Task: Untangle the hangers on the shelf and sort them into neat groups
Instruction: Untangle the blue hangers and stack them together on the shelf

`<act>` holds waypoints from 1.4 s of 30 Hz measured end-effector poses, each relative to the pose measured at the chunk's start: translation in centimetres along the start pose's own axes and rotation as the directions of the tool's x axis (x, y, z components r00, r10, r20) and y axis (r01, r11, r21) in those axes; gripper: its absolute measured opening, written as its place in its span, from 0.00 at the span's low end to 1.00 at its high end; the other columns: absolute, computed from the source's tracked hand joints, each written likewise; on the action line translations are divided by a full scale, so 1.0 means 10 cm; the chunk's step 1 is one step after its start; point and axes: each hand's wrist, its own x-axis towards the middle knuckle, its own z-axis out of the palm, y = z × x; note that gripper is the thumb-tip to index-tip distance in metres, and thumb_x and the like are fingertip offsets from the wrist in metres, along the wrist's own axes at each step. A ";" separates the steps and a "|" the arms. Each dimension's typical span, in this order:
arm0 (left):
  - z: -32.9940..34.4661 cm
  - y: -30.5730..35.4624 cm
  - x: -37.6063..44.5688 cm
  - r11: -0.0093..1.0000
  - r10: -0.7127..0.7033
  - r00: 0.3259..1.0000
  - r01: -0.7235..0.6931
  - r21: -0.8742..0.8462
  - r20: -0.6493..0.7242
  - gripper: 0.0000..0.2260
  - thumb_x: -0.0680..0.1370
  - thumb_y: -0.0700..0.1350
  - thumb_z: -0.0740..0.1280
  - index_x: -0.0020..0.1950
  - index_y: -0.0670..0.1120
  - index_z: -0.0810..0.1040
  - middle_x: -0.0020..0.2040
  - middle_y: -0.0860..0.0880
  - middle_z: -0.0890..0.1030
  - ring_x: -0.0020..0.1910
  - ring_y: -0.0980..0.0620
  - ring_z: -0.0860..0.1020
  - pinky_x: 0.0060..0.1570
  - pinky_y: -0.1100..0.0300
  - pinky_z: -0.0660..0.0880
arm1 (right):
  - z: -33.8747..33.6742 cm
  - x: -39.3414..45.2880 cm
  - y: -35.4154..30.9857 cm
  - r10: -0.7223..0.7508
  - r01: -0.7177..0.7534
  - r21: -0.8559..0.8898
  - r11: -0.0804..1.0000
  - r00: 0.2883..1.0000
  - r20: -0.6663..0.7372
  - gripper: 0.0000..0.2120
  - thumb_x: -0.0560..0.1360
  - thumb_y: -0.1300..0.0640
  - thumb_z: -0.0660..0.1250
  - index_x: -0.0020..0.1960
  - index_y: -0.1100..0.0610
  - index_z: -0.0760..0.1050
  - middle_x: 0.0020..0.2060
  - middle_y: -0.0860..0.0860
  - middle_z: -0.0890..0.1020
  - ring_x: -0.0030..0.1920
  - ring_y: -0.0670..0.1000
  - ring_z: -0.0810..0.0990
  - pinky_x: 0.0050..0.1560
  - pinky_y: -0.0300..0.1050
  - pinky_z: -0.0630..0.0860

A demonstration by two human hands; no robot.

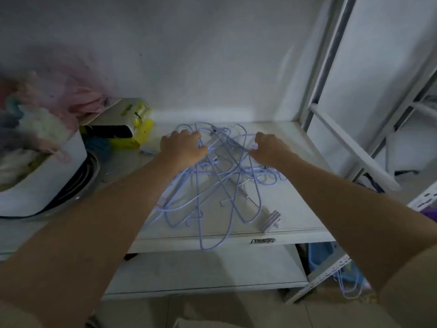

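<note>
**A:** What sat at your far left?

**B:** A white bin (pixel 47 183), rounded and smooth-walled, stuffed with soft, fluffy cloth in pink, white and teal. Just right of it lay a yellow plastic packet (pixel 142 129); what it held was too blurred to tell.

**A:** And the hangers?

**B:** The hangers (pixel 212 181) lay in one tangled heap on the pale, flat shelf (pixel 300 209), thin lilac wire loops crossing each other, one loop hanging over the front edge. A ribbed, lilac clip (pixel 272 221) lay at the heap's near right.

**A:** Your hands?

**B:** Your left hand (pixel 183 147) had its fingers curled closed around wires at the heap's far side. Your right hand (pixel 269 147) pressed on the wires too, fingers bent under; whether they gripped, I couldn't tell.
</note>
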 end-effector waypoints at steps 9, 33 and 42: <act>0.34 -0.08 0.20 0.999 0.032 0.989 -0.029 -0.020 0.144 0.20 0.79 0.56 0.57 0.69 0.51 0.69 0.66 0.43 0.74 0.61 0.40 0.74 0.57 0.51 0.70 | 0.44 0.25 -0.02 0.097 -0.100 0.022 0.995 0.990 0.100 0.10 0.75 0.63 0.60 0.55 0.63 0.72 0.59 0.64 0.76 0.59 0.64 0.77 0.56 0.50 0.74; 0.16 0.17 0.42 0.913 -0.051 0.999 0.050 -0.404 0.007 0.23 0.79 0.56 0.53 0.72 0.49 0.61 0.64 0.39 0.76 0.63 0.38 0.74 0.59 0.49 0.69 | 0.01 0.32 -0.48 -0.024 -0.198 0.979 0.054 0.980 0.200 0.13 0.82 0.62 0.49 0.48 0.55 0.71 0.23 0.48 0.57 0.18 0.46 0.53 0.19 0.31 0.54; -0.23 0.49 0.43 0.549 0.074 0.997 -0.046 -0.835 -0.007 0.18 0.78 0.58 0.54 0.67 0.56 0.64 0.53 0.47 0.79 0.51 0.48 0.77 0.59 0.51 0.74 | -0.05 0.08 -0.75 -0.101 -0.146 0.968 0.202 0.980 0.169 0.14 0.79 0.65 0.47 0.45 0.55 0.69 0.22 0.48 0.63 0.19 0.45 0.57 0.22 0.36 0.56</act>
